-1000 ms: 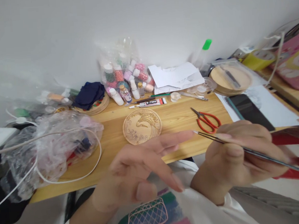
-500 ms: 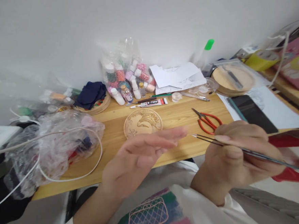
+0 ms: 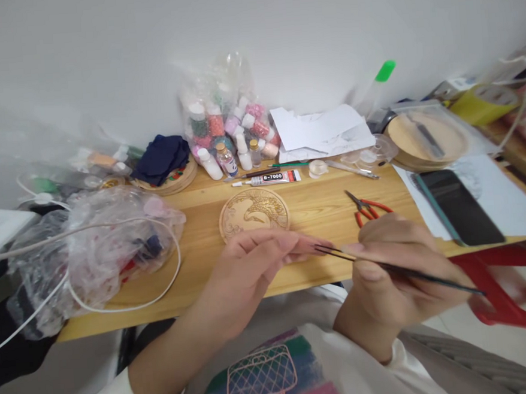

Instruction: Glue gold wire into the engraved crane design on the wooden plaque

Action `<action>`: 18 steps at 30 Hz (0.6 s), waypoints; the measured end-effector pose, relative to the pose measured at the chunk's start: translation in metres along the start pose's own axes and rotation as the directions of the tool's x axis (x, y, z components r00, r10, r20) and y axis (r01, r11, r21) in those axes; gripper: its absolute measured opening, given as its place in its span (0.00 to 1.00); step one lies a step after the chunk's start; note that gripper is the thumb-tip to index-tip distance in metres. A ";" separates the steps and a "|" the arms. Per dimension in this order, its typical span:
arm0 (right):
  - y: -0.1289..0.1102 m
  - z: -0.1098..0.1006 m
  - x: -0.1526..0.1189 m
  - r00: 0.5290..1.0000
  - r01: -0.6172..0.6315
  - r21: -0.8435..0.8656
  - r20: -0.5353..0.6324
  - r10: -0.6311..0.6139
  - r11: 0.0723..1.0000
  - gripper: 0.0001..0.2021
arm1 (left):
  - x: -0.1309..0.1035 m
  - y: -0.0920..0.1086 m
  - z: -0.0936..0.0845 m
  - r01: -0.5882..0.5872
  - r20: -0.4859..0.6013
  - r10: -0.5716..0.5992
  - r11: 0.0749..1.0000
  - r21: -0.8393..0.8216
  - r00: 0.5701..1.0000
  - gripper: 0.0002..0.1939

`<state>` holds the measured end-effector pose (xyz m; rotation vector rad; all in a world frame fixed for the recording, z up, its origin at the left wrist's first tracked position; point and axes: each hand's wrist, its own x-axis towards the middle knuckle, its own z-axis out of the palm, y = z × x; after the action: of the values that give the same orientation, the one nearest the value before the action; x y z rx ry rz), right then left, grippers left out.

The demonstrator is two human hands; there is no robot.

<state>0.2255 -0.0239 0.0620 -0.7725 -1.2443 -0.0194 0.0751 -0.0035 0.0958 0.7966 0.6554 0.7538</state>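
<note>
Black tweezers [image 3: 431, 278] lie in the grip of my right hand [image 3: 395, 278], pinched between thumb and fingers. Their two tips point left and reach the fingertips of my left hand [image 3: 254, 272]. That hand is stretched out nearly flat, its fingers side by side and its thumb resting along them. Whether a tiny piece sits between the tips is too small to tell. Just beyond my left hand, a round wooden disc [image 3: 254, 212] with a gold bird design lies on the table, its near edge partly covered. Red-handled pliers [image 3: 366, 206] lie beyond my right hand.
A B-7000 glue tube [image 3: 273, 177] lies behind the disc, before small bottles [image 3: 227, 161] and bagged jars. A phone [image 3: 462, 207] rests on paper at right. Plastic bags [image 3: 109, 250] and a white cable cover the left side. A red stool [image 3: 508, 288] stands below right.
My right hand has moved left, bringing the tweezer tips from a small gap to my left fingertips. My left thumb has come up against its fingers. A white speck at the tips no longer shows.
</note>
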 end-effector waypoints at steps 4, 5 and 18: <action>0.001 -0.001 0.001 0.999 -0.006 0.004 0.050 0.006 1.000 0.05 | 0.003 0.003 -0.002 0.022 -0.027 -0.022 0.999 0.026 0.999 0.05; 0.001 -0.001 0.001 0.997 0.001 0.001 0.077 -0.001 1.000 0.05 | 0.004 0.003 -0.003 0.029 -0.032 -0.029 0.999 0.026 0.999 0.04; -0.005 0.002 -0.001 0.952 -0.144 -0.137 0.250 0.175 0.980 0.10 | 0.010 -0.006 -0.048 -0.030 -0.307 -0.015 0.989 -0.142 0.952 0.12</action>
<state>0.2216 -0.0269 0.0641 -1.0007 -1.4355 0.1467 0.0470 0.0198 0.0625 0.5521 0.8663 0.9324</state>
